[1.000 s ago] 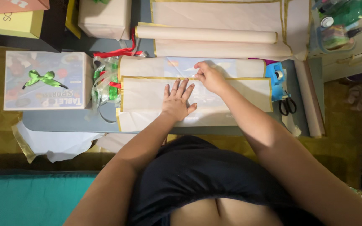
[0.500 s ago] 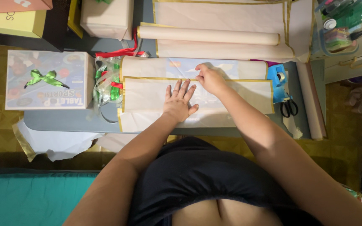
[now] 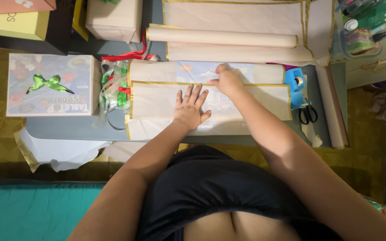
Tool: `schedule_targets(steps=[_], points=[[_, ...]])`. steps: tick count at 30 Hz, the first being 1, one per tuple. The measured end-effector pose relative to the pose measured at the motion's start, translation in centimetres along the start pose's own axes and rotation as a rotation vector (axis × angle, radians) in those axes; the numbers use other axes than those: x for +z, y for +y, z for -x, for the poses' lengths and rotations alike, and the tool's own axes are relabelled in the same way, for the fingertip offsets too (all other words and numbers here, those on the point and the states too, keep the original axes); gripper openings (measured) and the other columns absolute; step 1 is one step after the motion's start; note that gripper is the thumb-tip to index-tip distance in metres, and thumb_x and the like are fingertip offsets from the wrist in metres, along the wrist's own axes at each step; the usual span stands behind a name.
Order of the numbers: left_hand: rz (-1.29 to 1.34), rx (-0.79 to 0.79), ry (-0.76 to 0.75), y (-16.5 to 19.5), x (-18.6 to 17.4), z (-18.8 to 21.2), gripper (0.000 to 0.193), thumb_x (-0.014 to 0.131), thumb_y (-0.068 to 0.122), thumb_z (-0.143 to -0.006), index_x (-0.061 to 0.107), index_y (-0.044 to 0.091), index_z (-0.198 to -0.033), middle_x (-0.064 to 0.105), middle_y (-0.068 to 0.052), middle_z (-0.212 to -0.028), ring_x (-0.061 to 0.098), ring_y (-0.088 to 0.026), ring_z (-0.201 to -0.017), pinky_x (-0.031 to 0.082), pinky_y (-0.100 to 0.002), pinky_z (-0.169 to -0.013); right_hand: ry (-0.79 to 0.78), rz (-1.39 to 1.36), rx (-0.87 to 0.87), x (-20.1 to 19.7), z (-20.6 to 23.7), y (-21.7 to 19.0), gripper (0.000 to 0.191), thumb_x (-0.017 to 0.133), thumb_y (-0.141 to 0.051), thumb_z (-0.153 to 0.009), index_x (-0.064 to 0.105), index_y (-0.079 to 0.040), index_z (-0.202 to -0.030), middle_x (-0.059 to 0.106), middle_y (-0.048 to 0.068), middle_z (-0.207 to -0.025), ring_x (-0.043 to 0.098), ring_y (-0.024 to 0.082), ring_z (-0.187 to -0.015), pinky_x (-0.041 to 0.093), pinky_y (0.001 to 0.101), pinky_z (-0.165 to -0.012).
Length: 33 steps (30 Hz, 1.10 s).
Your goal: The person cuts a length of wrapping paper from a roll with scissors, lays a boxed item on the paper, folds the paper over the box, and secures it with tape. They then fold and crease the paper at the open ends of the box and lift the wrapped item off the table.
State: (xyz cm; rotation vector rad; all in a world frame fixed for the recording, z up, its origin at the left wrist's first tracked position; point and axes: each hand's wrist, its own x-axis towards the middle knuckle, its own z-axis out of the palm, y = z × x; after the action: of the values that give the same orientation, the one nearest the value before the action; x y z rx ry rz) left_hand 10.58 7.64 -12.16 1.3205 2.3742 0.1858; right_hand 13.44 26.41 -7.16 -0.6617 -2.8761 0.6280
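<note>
A flat box [image 3: 202,70] with a colourful printed face lies on the grey table [image 3: 68,127], mostly covered by cream wrapping paper [image 3: 157,100] with a gold edge. My left hand [image 3: 190,107] lies flat on the near paper flap, fingers spread. My right hand [image 3: 226,80] is just beyond it, with its fingers curled on the gold edge of the flap where it meets the uncovered strip of box. Both forearms reach in from below.
A blue tape dispenser [image 3: 296,87] and black scissors [image 3: 308,114] lie right of the box. Green and red ribbons [image 3: 112,87] and a game box with a green bow [image 3: 50,91] sit to the left. A paper roll [image 3: 222,38] lies behind it. More boxes [image 3: 112,18] stand at the back.
Both hands stay in almost the same places on the paper. Only the view shifts slightly.
</note>
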Motion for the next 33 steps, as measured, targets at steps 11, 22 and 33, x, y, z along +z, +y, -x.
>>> schedule_targets(steps=[11, 22, 33], points=[[-0.007, 0.001, 0.007, 0.0, 0.0, 0.0, 0.084, 0.044, 0.066, -0.093, 0.018, 0.028, -0.163, 0.006, -0.001, -0.171, 0.002, -0.026, -0.158, 0.003, -0.059, -0.124, -0.043, -0.248, 0.202, 0.7, -0.3, 2.4, 0.047, 0.09, -0.037, -0.078, 0.067, -0.002, -0.101, 0.072, 0.015, -0.09, 0.071, 0.029, -0.084, 0.056, 0.0397, -0.077], [0.006, 0.005, 0.021, 0.1, 0.0, 0.1, 0.084, 0.045, 0.066, -0.093, 0.018, 0.029, -0.163, 0.006, 0.0, -0.171, 0.003, -0.026, -0.157, 0.004, -0.059, -0.124, -0.031, -0.163, 0.246, 0.6, -0.2, 1.1, 0.061, 0.092, -0.05, -0.07, 0.063, -0.002, -0.094, 0.07, 0.02, -0.093, 0.069, 0.034, -0.087, 0.055, 0.0424, -0.079], [-0.018, -0.002, 0.0, -0.1, 0.3, -0.1, 0.083, 0.044, 0.066, -0.093, 0.017, 0.029, -0.163, 0.005, -0.001, -0.171, 0.002, -0.027, -0.157, 0.004, -0.059, -0.124, 0.293, -0.468, 0.206, 1.0, -0.6, 2.3, 0.027, 0.072, -0.029, -0.095, 0.067, -0.004, -0.103, 0.073, 0.015, -0.092, 0.073, 0.03, -0.085, 0.057, 0.0387, -0.077]])
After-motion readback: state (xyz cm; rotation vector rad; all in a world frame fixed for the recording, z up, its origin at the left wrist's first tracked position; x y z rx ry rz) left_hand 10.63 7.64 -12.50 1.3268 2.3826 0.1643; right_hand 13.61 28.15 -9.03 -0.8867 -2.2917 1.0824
